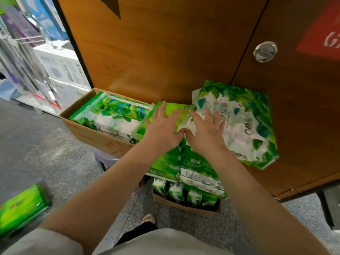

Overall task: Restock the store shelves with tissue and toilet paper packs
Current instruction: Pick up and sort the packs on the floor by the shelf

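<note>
Both arms reach forward and down, hands side by side over a green tissue pack [171, 112] that sits on top of a stack of like packs. Left hand [162, 128] lies flat on the pack's top face, fingers straight and slightly spread, palm down, gripping nothing. Right hand [206, 131] is just beside it, thumbs nearly touching; fingers straight and spread, fingertips resting on the crumpled white end of the wrapper and on the edge of a larger leaf-print tissue pack [237, 124]. That larger pack is tilted, leaning against the wooden cabinet [165, 52] behind, to the right of both hands. Whether the right hand's thumb pinches the wrapper cannot be told; motion blur there. Below the hands, more green packs stand on end in a cardboard box [185, 207] on the floor. To the left of the left hand, a second open cardboard carton [95, 137] with red print holds another leaf-print pack [112, 115], lying at an angle. A loose green pack [22, 208] lies on the speckled grey floor [46, 153] at lower left, well apart from the hands. A round metal lock [265, 51] sits on the cabinet door at upper right. Store shelving [27, 52] at far left is blurred.
</note>
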